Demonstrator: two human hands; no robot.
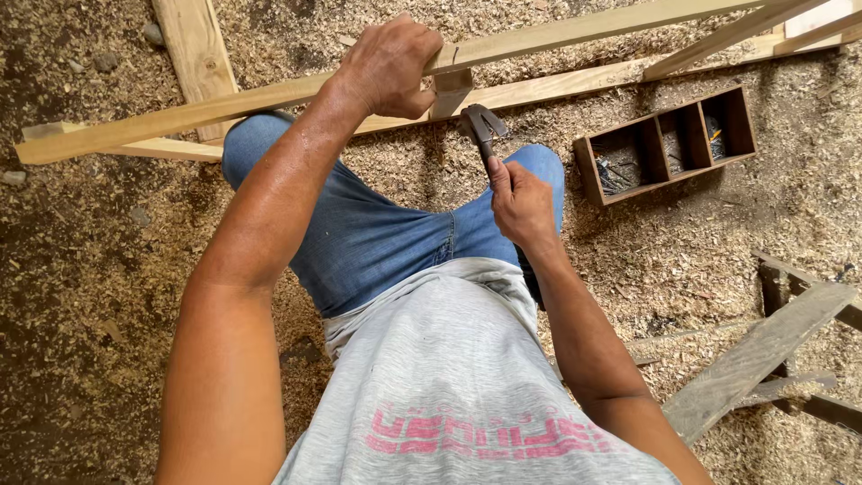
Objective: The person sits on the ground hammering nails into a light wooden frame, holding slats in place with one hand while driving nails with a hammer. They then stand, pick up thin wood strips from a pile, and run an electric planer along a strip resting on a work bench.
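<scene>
Gripping hammer (482, 130) with right fingers (505, 180), left fingers (415, 40) wrapping batten (224, 108).

Far across the scene, the long wooden rail (269, 99) and a second rail (575, 85) just behind it bar the way. A compartmented wooden box (664, 144) blocks the far right; grey planks (763, 350) crowd the near right. The sawdust floor (81, 269) lies open at left.

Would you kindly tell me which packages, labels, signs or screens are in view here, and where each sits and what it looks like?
Wooden compartment box: on the sawdust at upper right, beyond the right hand holding the hammer; oblong, brown, divided into sections with nails inside.
Printed shirt marking: on the grey shirt, bottom centre; pink.
No signs or screens.
</scene>
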